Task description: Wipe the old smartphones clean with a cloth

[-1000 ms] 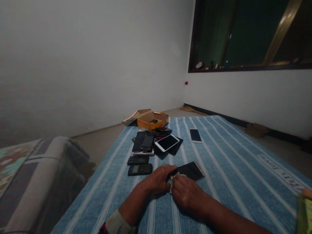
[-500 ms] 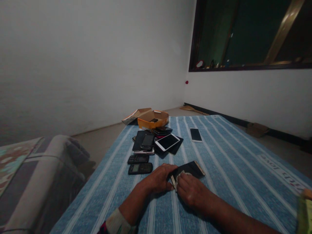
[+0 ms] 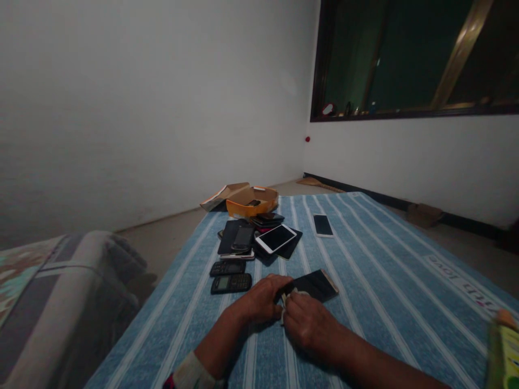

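Blue cloth (image 3: 377, 259) with white stripes lies under the whole spread. Near its middle is a dark phone (image 3: 318, 283), lying slanted, its far end bare and its near end hidden by the hands. The left hand (image 3: 263, 297) pinches that near end between thumb and fingers; the right hand (image 3: 308, 321) has its fingers bunched around a pale rag (image 3: 298, 292), pressed to the phone just beside the left thumb.

Close by the left hand sit two keypad phones (image 3: 231, 283), one behind the other. Beyond them a loose pile crowds the way to the orange box (image 3: 243, 209) — dark phones, with a white phone (image 3: 275, 239) tilted across the top. The box stands open, its lid (image 3: 227, 195) leaning beside it and something small and dark inside. Another white-edged phone (image 3: 323, 226) lies apart, right of the pile. A blurred yellow-green thing (image 3: 508, 346) — too smeared to name — cuts into the right edge.
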The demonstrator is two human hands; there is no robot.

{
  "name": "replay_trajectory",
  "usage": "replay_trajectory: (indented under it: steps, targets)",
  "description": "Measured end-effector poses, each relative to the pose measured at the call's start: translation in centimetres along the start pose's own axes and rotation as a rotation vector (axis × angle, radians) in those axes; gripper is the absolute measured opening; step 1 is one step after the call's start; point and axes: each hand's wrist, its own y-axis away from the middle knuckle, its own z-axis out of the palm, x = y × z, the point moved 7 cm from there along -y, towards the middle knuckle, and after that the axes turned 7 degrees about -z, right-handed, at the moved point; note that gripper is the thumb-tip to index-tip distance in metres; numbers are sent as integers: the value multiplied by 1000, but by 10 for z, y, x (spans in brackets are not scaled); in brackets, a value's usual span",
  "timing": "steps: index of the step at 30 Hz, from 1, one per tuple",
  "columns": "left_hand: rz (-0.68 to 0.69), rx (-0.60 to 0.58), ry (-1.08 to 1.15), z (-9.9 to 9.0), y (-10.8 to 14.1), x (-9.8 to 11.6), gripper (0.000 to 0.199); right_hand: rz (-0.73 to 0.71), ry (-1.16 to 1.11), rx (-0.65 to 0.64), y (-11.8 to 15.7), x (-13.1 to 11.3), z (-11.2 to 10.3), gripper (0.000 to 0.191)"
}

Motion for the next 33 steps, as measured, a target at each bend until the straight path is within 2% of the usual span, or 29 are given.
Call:
replay_trajectory:
  steps: [4,9,17,20,27,30,33]
  targets:
    - [-47,0,-7,-1,1,-1,47,-16,-88,-27,18,8,-10,13]
    - [-34,13,11,-2,1,0,47,10,-55,-32,33,21,-16,19]
    - [-29,20,-3,-2,0,0,55,-27,34,-24,21,14,2,14]
    - [-45,38,-14,-3,-1,-2,60,-32,47,-15,15,10,0,13]
    - [-28,25,-42,-1,-1,-1,48,-19,29,-27,-3,-2,-6,12]
    - [-41,23,-27,-1,1,-2,50,-16,-27,-25,1,-1,-8,13]
    - [-48,21,-8,-1,1,-1,54,-8,-84,-52,20,6,-9,12]
